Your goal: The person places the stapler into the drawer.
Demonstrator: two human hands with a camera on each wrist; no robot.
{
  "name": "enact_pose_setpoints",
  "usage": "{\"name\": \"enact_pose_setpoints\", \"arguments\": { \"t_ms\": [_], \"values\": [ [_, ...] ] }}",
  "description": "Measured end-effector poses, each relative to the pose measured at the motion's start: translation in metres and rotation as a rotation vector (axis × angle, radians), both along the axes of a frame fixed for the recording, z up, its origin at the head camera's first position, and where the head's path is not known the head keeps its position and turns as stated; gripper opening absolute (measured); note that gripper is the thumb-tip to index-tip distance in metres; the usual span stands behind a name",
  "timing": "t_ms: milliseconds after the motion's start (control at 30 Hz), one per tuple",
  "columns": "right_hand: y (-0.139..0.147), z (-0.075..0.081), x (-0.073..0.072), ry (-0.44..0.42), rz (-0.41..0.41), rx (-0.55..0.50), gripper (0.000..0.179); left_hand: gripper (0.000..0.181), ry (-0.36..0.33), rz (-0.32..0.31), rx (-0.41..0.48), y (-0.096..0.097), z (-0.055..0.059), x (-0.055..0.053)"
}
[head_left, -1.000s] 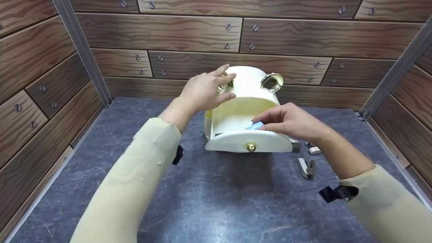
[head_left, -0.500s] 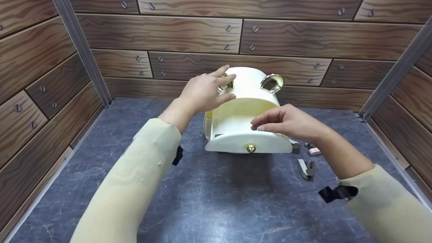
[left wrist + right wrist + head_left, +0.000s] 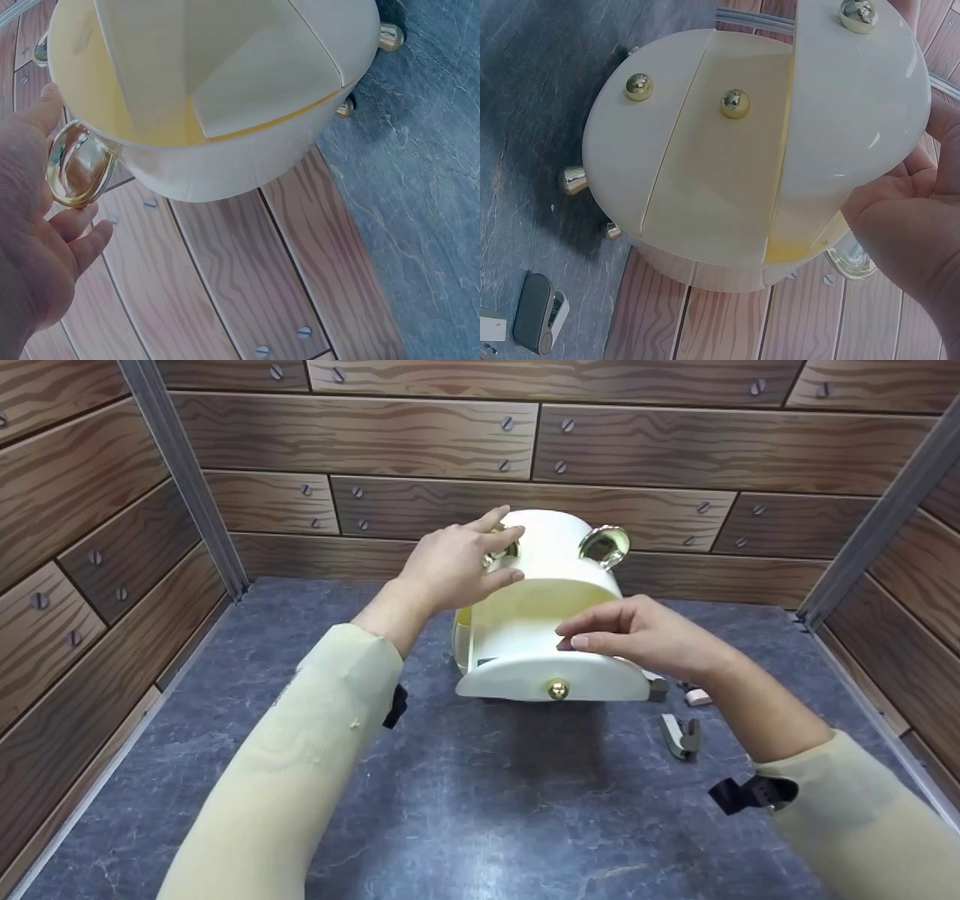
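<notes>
A cream drawer box (image 3: 547,536) with gold ear-shaped handles and gold knobs stands at the middle back. Its top drawer (image 3: 517,679) is pulled out. My left hand (image 3: 454,562) rests at the box's left side, straight fingers spread around the gold ear (image 3: 81,163). Over the drawer's right side, my right hand (image 3: 649,637) reaches in with bent fingers and thumb, a gap between their tips. Nothing shows in that gap. The drawer's floor is mostly hidden behind its front. In the right wrist view, the drawer front (image 3: 855,112) partly covers the right hand's fingers.
A small grey-and-white tool like a mini stapler (image 3: 681,735) lies right of the box. Behind it are another grey-ended item (image 3: 658,688) and a small pink block (image 3: 697,696). Wood-patterned walls (image 3: 360,431) enclose the dark marbled tabletop (image 3: 420,795).
The light blue object pinched in my right hand a second ago has gone from sight down in the drawer. The right fingertips are slightly lower; the left hand stays put.
</notes>
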State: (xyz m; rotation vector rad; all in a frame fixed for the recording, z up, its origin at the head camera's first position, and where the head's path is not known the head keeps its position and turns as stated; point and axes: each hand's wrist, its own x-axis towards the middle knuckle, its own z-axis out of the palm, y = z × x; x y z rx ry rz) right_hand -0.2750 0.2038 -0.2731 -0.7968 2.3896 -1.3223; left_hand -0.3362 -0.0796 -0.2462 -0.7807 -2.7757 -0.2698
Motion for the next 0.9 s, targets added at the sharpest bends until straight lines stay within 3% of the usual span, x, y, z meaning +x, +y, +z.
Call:
{"name": "enact_pose_setpoints", "arguments": {
  "t_ms": [167, 367, 667, 900],
  "values": [
    [0.004, 0.003, 0.002, 0.033, -0.014, -0.024, 0.036, 0.067, 0.005, -0.002, -0.002, 0.0, 0.0, 0.001],
    [0.017, 0.008, 0.005, 0.113, -0.028, -0.122, 0.033, 0.067, -0.001, -0.002, -0.014, 0.0, 0.001, 0.001],
    [0.058, 0.012, 0.012, 0.244, -0.183, -0.206, 0.027, 0.067, -0.012, -0.002, -0.012, 0.0, 0.001, 0.002],
    [0.102, 0.0, 0.009, 0.305, -0.285, -0.217, 0.026, 0.067, -0.021, -0.006, -0.004, -0.001, 0.0, 0.003]
  ]
}}
